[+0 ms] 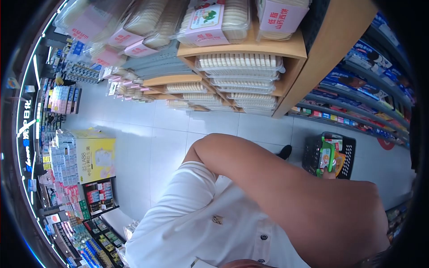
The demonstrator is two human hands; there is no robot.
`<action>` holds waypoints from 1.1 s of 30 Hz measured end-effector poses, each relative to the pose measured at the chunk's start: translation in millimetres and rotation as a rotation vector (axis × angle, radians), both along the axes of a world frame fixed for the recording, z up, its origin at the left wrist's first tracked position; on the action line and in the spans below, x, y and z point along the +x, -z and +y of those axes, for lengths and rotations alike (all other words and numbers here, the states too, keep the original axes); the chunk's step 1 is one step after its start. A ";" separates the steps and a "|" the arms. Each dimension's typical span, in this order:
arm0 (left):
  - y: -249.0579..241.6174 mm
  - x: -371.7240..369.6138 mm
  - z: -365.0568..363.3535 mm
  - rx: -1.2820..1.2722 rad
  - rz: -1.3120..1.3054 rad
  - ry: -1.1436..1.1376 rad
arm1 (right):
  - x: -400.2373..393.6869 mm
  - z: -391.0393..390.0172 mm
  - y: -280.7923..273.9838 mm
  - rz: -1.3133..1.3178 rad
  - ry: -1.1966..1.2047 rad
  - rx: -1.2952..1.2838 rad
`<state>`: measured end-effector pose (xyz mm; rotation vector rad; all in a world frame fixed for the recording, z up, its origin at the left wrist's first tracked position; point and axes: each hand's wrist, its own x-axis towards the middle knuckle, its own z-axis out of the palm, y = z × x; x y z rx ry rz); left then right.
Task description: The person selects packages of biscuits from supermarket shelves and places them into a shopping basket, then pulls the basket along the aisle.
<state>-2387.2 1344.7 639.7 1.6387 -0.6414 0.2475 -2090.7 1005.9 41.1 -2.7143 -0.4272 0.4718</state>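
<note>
on the right side of the view, beside the shelving and above the pale tiled floor [172,147], hung a black basket [313,152] with perforated walls. the right hand [329,175] showed only in part behind the bare left forearm [286,187]; its fingers seemed to be closed around the green handle [328,145], though their full wrap was hidden. the left arm was bent across the chest and its forearm ran close to the camera; the left hand was out of sight, so i couldn't tell whether it was spread or gripping.

a few colourful packets [341,161] lay in the basket, one of them orange. with so little inside, i'd have judged it fairly light, its plastic walls stiff with a slight give and smooth rather than fragile. the middle of the handle looked the best hold, since an off-centre grip could let the load tip. the packets looked softer, better pinched by an edge than squeezed. ahead, a wooden shelf [292,51] bore clear trays of pale biscuits [241,61].
</note>
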 end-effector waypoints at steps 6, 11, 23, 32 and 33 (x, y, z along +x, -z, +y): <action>28.0 -16.1 -5.3 -0.145 -0.086 -0.102 | -21.0 14.0 -43.9 0.011 -0.051 0.148; 41.9 12.3 -28.4 -0.315 -0.254 -0.015 | -18.4 9.7 -40.6 -0.042 0.033 0.085; -15.2 -27.7 -33.7 -1.243 0.482 0.350 | -15.0 6.9 -39.3 -0.027 0.040 0.105; 17.8 -15.9 -43.1 -1.304 0.285 0.358 | -11.8 6.7 -31.6 -0.032 0.039 0.074; 21.2 -13.4 -43.6 -1.306 0.263 0.355 | -12.0 5.5 -31.2 -0.039 0.033 0.068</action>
